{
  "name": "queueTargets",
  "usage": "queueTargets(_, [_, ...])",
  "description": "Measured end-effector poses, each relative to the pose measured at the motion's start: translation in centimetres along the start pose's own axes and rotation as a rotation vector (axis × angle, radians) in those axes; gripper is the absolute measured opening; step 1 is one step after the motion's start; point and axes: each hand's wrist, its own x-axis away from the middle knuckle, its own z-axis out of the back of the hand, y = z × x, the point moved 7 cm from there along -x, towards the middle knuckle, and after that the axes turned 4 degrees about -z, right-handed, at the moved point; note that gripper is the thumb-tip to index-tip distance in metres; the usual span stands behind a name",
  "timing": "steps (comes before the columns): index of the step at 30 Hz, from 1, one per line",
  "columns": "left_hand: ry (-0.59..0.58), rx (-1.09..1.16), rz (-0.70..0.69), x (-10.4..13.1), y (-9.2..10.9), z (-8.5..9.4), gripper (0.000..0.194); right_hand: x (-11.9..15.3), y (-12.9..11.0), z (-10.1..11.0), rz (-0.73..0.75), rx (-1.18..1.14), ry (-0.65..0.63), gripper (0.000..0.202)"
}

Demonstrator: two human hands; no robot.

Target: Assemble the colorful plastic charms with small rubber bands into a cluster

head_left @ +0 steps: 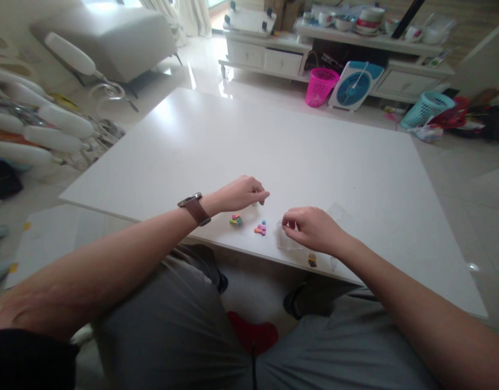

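Note:
My left hand (249, 193), with a brown-strapped watch (195, 209) on its wrist, hovers over the white table (273, 141) with fingers curled together; what they hold, if anything, is hidden. A small pale thing (254, 204) shows just under them. Nearer the table's front edge lie a multicoloured pile of tiny pieces (235, 220) and a pink and orange pile (260, 230), with a blue piece (264, 222) beside it. My right hand (310, 228) is closed in a pinch over a clear plastic box (289, 243); its fingertips' contents cannot be made out.
A small yellow cartoon figure (312, 260) lies near the front edge, right of the box. Behind my right hand is a flat clear sheet or lid (339, 212). Beyond the table stand a pink basket (320, 88), a blue fan (354, 86) and a low white cabinet (265, 58).

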Motion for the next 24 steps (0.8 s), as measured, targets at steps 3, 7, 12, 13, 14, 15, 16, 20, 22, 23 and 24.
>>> queueTargets(3, [-0.111, -0.018, -0.069, 0.3, 0.1, -1.6, 0.024, 0.0, 0.1, 0.0, -0.005, 0.008, 0.001, 0.015])
queueTargets(7, [-0.23, -0.049, -0.154, 0.3, 1.3, -4.3, 0.024, 0.0, 0.1, -0.2, 0.004, -0.001, -0.005, 0.015])
queueTargets(12, [-0.278, -0.045, -0.152, 0.1, 1.7, -5.4, 0.026, 0.1, 0.3, -0.3, 0.002, -0.005, -0.011, 0.014])
queueTargets(13, [-0.276, -0.04, -0.149, 0.1, 1.6, -5.4, 0.025, 0.1, 0.3, -0.3, 0.002, -0.005, -0.012, 0.014])
queueTargets(14, [-0.273, -0.038, -0.147, 0.2, 1.5, -5.4, 0.025, 0.1, 0.3, -0.3, 0.002, -0.005, -0.011, 0.014])
queueTargets(15, [-0.273, -0.036, -0.147, 0.2, 1.4, -5.3, 0.026, 0.1, 0.3, -0.3, 0.002, -0.005, -0.009, 0.014])
queueTargets(16, [-0.274, -0.036, -0.145, 0.3, 1.4, -5.3, 0.026, 0.1, 0.3, -0.3, 0.002, -0.004, -0.008, 0.014])
queueTargets(20, [-0.312, -0.038, -0.111, 0.5, 1.3, -5.3, 0.024, 0.1, 0.2, -0.2, 0.002, -0.003, -0.005, 0.014])
queueTargets(22, [-0.328, -0.037, -0.098, 0.6, 1.5, -5.3, 0.021, 0.1, 0.2, -0.1, 0.001, -0.004, -0.005, 0.015])
queueTargets(23, [-0.329, -0.04, -0.105, 0.7, 1.6, -5.3, 0.022, 0.1, 0.1, -0.1, 0.001, -0.003, -0.006, 0.015])
queueTargets(24, [-0.327, -0.047, -0.122, 0.7, 1.8, -5.4, 0.024, 0.1, 0.1, -0.1, 0.001, -0.002, -0.006, 0.015])
